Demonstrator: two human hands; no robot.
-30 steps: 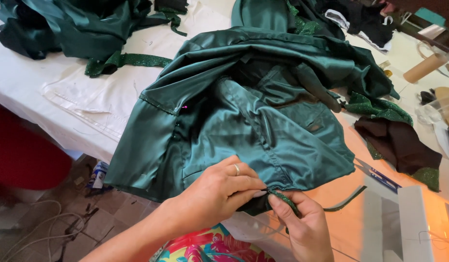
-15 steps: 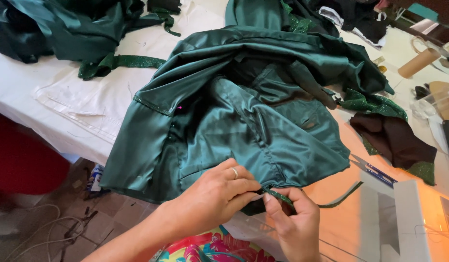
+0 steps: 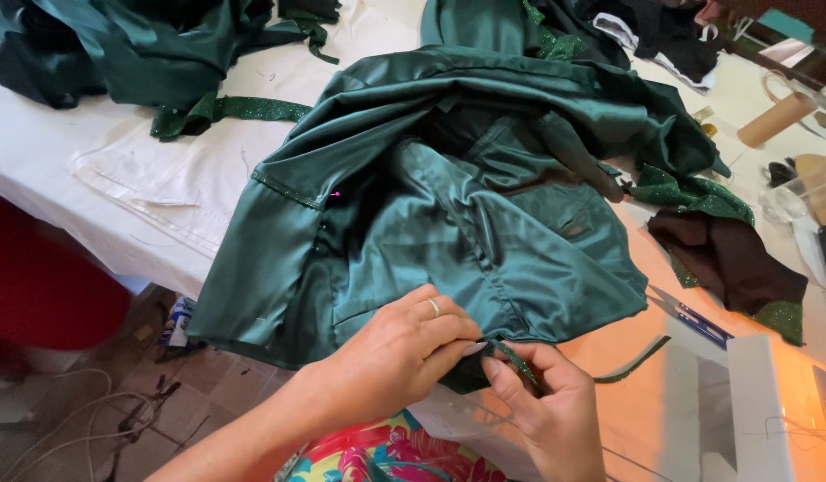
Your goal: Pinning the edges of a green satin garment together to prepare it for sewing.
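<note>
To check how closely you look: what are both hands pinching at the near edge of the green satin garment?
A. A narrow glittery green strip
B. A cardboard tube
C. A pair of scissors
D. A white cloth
A: the left hand and right hand meet on a narrow glittery green strip at the hem of the green satin garment, its free end trailing to the right.

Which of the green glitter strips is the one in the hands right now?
The thin strip at the satin garment's near hem, pinched by both hands; the wider glitter band lies untouched on the white cloth.
</note>
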